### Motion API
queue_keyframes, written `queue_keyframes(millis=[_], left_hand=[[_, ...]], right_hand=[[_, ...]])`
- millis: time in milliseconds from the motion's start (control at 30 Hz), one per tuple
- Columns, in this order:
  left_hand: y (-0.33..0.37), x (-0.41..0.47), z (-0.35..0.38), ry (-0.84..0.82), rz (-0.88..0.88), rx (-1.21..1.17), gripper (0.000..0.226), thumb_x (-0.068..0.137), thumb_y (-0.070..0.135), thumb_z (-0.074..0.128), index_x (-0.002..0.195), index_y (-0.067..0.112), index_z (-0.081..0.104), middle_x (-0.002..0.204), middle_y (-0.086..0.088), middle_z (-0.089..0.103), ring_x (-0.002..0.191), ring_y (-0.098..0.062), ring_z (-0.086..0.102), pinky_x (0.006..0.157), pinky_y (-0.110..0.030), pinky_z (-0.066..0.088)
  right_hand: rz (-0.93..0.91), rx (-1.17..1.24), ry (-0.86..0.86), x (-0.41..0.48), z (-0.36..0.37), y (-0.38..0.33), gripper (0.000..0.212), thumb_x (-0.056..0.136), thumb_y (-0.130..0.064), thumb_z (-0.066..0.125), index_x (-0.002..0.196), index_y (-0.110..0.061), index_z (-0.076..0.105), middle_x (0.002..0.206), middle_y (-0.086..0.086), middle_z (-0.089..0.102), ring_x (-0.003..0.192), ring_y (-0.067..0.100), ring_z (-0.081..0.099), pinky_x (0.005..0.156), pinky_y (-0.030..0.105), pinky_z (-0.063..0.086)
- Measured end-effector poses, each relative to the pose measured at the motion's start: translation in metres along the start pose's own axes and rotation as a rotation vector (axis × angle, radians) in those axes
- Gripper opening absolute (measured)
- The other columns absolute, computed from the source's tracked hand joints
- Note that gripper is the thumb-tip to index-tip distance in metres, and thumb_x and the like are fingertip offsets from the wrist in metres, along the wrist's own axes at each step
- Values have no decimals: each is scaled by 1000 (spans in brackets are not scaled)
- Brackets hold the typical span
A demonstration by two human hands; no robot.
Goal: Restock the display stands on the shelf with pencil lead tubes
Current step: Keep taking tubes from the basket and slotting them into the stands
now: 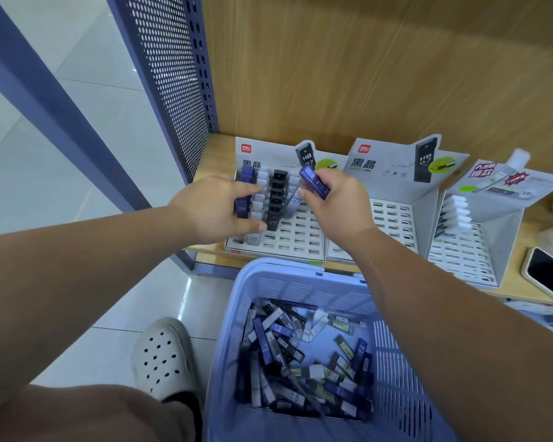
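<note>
Tubes (304, 355) lie loose in the basket (396, 362), below and nearer than both hands. Several read "HB", and a few read "0.7".

The left hand (211, 208) has fingers and thumb curled round the front of the blue row (244, 193). This row stands at the left edge of the left stand (300, 237). The right hand (336, 202) grips one blue tube (313, 181), which is tilted with its cap up and toward the left hand. Between the hands stand a white row (262, 186) and a black row (276, 196). The front black tube reads "HB 0.7".

Step in hand, as judged: loading the left stand, with most slots below the right hand still bare. The next move calls for turning the blue tube upright, lining it over a free slot and pressing it straight down. The left hand would steady the neighbouring row meanwhile.

Right of the right hand, the middle stand (393, 215) holds no tubes that can be seen. Beyond it, the right stand (460, 250) carries one white-capped row (457, 212).

Past both hands, two header cards (377, 164) show a red "deli" logo, the characters "黑晶" and a printed tube marked "HB 0.7". The far right card is too blurred to read.
</note>
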State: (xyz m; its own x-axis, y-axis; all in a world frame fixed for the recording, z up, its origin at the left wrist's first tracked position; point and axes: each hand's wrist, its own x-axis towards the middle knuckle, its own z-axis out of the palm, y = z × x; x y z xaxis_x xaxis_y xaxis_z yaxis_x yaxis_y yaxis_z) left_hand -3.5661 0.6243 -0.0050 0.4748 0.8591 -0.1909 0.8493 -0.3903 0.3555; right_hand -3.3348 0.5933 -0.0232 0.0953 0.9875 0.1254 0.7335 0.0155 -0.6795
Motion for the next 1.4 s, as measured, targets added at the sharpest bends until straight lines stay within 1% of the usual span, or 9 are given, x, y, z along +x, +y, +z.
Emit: queue_keyframes(millis=[200,400,567,633,733,833,1033,1167,1400], left_hand=[[-3,1,-1,-13,-15,25,82,77,76,60,149,44,37,103,6,42,96,-13,44,78,-31,39],[-3,0,0,-22,-37,2,82,77,77,58,149,45,35,102,4,44,96,-15,46,82,-33,44],[1,-2,-3,5,-46,28,82,77,75,61,148,42,39,105,4,48,100,-17,50,80,-30,41],[10,-4,-9,96,-71,-178,71,79,66,67,141,37,50,97,5,57,92,-14,57,76,-27,44],[28,-4,-18,161,-128,-835,40,87,41,73,123,26,66,84,-8,66,65,-11,61,57,-20,47],[38,-9,-21,89,-106,-1036,24,89,17,73,112,16,70,75,-7,65,56,-15,58,49,-24,45],[35,-19,-28,68,-57,-1016,5,91,11,69,89,7,73,71,-9,68,61,-15,60,53,-26,47],[27,-22,-30,101,-106,-1031,9,93,12,68,89,7,74,76,-15,70,67,-17,64,56,-29,50],[15,-34,-47,183,-141,-976,12,81,-4,76,88,4,69,73,-14,72,65,-23,71,60,-29,57]], right_hand=[[-125,-133,-2,-2,2,4,12,91,-20,72,83,-19,63,75,-1,55,66,18,46,59,28,31],[-136,-180,-75,3,10,6,8,87,-17,76,84,-12,71,84,0,53,72,21,52,63,33,42],[-19,-35,-97,1,11,1,12,88,-22,76,86,-12,69,73,-5,55,67,17,50,61,32,42],[63,146,-96,-4,5,-8,9,89,-19,72,86,-16,64,60,-14,54,56,7,45,56,27,39],[96,238,-165,-17,-2,-27,14,86,-15,65,84,-25,56,55,-19,52,50,6,41,52,25,37],[42,247,-218,-29,-6,-46,13,89,-13,60,88,-25,57,57,-22,55,53,4,45,54,21,35],[182,518,-423,-44,-14,-64,25,106,-18,50,84,-12,61,58,-15,59,52,9,46,51,21,35],[263,602,-317,-48,-13,-55,17,102,-16,58,92,-20,72,78,-4,67,70,11,60,62,28,43],[283,550,-322,-48,7,-61,20,101,-27,60,89,-23,76,79,2,66,75,13,53,72,30,45]])
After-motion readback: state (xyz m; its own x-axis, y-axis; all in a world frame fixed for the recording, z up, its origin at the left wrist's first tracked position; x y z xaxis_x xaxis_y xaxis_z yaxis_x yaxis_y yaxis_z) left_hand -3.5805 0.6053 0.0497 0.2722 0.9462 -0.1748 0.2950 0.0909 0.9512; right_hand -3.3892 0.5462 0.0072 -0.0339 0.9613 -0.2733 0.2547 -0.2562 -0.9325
